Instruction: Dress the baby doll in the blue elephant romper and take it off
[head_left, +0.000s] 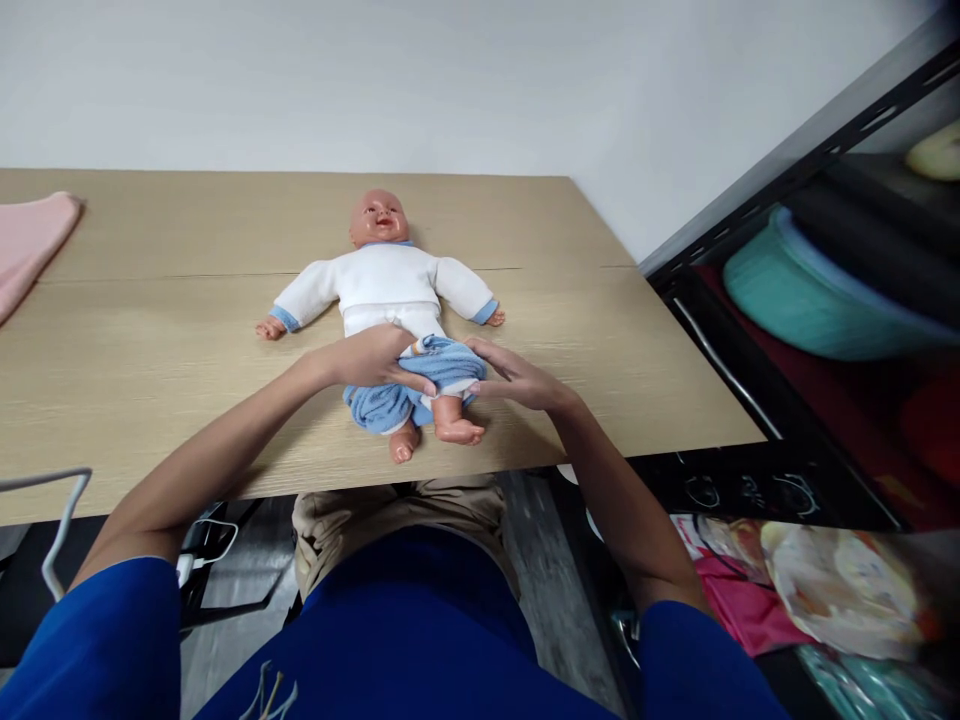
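Far L of frame, a pink cloth (30,240) lies on the light wood-grain table (172,340); lower down, a pale cable (73,510) bends past the table's near edge, w/ a blue sleeve (105,640) in the bottom L corner. Just L of ctr, L hand (375,358) holds the blue terry pants (450,368), thumb over the fabric by the white cuff, other fingers mostly hidden. Ctr, the baby doll (390,275) lies on its back on the table, head toward the top, arms out, in a white top w/ blue cuffs; pants are around its legs, both bare feet poking out near the table's front edge. R of ctr, R hand (521,380) touches that pants leg's outer side, thumb & fingers a bit apart; can't tell if it grips. Far R, a teal basin (810,290) sits on a dark rack, w/ plastic bags (840,590) below, lower R.
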